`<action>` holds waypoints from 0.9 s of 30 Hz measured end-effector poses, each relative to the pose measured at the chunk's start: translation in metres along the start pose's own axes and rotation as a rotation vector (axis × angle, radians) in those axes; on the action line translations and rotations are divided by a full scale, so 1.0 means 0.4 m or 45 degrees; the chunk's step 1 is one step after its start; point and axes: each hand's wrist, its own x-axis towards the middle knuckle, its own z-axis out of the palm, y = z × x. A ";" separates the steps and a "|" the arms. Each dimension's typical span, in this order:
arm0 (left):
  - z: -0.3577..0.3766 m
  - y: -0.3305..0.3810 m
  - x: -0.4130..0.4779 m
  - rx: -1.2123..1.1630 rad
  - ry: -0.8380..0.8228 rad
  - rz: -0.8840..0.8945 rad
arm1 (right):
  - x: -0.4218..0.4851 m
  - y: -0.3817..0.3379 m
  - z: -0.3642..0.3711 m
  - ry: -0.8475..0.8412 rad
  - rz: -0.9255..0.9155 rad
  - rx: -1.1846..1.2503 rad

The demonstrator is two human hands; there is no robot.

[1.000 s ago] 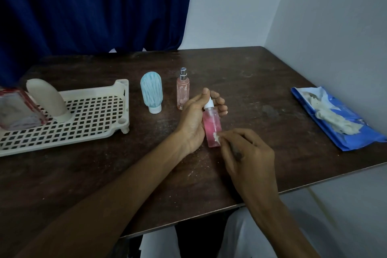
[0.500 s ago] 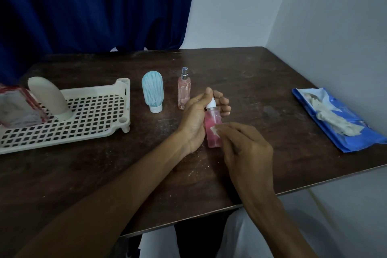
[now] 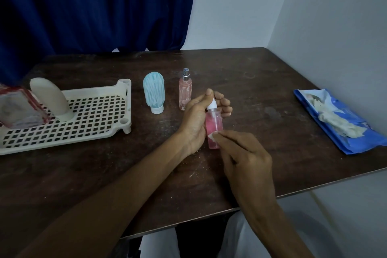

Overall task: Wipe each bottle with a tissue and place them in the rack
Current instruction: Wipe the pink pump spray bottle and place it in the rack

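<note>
Pink translucent plastic spray bottle: the left hand grips it upright, the right hand pinches a white tissue scrap against it. Best rotate it, wiping all round.

The rack sat at the tabletop's left edge, with a leaning tube and a boxy bottle in its far-left part. Just right of the rack stood a standing tube, then a spray bottle. Before these, mid-table, a pump bottle was upright in the left hand, and the right hand held a tissue against its near side. A tissue pack lay along the right edge.
</note>
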 end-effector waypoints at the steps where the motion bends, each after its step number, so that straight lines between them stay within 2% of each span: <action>1: 0.000 0.000 0.001 0.005 -0.002 0.005 | 0.001 0.004 -0.004 0.001 0.003 -0.002; 11: -0.002 -0.005 0.000 0.027 -0.028 0.026 | 0.007 -0.006 -0.002 -0.021 0.097 0.014; 17: -0.005 -0.002 0.000 0.032 -0.028 0.033 | 0.039 0.002 -0.008 -0.008 0.261 0.160; 27: -0.006 -0.001 0.002 0.043 -0.034 0.039 | 0.041 0.007 -0.013 -0.012 0.265 0.144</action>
